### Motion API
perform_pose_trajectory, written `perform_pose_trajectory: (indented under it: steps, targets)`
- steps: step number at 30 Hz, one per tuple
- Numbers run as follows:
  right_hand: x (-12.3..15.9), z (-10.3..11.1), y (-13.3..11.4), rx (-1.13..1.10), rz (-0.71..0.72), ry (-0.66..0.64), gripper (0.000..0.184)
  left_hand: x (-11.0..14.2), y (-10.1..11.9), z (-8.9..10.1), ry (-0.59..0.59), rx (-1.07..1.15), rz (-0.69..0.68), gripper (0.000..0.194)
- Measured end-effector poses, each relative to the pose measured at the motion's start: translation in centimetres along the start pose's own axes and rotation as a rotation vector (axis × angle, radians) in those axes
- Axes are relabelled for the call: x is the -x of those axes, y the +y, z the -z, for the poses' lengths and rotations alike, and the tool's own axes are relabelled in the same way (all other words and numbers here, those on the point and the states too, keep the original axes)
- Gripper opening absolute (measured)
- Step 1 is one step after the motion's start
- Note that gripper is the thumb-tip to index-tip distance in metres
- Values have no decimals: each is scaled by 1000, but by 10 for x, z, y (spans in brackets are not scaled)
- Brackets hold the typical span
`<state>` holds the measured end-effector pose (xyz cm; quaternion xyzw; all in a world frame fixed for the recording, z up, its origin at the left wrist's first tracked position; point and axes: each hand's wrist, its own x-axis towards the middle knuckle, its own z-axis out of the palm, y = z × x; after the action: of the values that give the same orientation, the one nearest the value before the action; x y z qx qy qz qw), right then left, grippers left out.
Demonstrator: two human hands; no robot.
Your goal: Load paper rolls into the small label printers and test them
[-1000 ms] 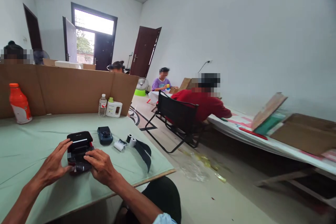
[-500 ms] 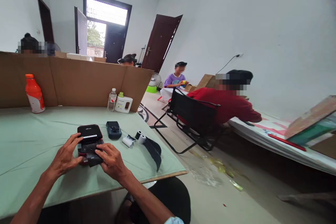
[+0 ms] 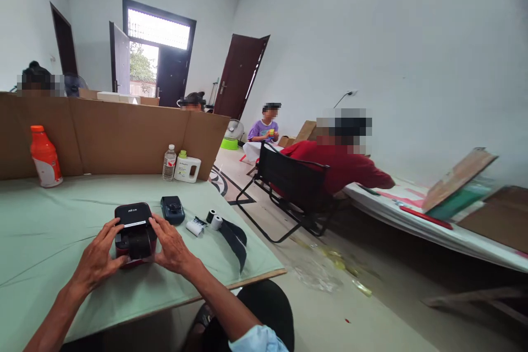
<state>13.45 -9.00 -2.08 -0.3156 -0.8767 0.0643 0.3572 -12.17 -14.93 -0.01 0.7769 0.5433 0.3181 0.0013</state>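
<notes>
Left hand (image 3: 97,253) and right hand (image 3: 170,245) grip a black-and-red device (image 3: 132,219) from either side on a green-covered table (image 3: 78,212); a dark blue device (image 3: 172,209) sits just beyond the right hand; paper rolls (image 3: 194,227) and a dark strip (image 3: 234,245) lie to the right; behind, an orange bottle (image 3: 45,157), clear bottle (image 3: 169,162) and white jug (image 3: 187,168) line a cardboard screen (image 3: 127,137) partly hiding two people.
</notes>
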Motion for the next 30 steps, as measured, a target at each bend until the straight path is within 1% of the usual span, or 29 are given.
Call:
perform_pose_trajectory:
  steps: [2, 5, 10, 15, 19, 22, 26, 30]
  targets:
    - [-1, -4, 6, -3, -20, -32, 105, 1, 2, -3, 22, -15, 29, 65]
    - [1, -9, 9, -15, -50, -33, 101, 3, 7, -5, 49, -40, 95, 66]
    - [5, -13, 10, -60, -70, -8, 95, 3, 12, -3, 7, -54, 150, 68]
    - [4, -11, 11, -101, -80, -12, 90, 1, 7, -6, 0, -31, 153, 65]
    - [2, -8, 8, -105, -85, -21, 89, 2, 2, -11, -3, -54, 169, 69]
    - [0, -8, 6, -109, -86, -26, 92, 3, 1, -14, -15, -81, 181, 70]
    - [0, -8, 5, -103, -80, -52, 99, 5, 5, -14, -15, -89, 164, 73]
    - [0, -9, 7, -74, -99, -66, 96, 4, 6, -13, 0, -88, 163, 76]
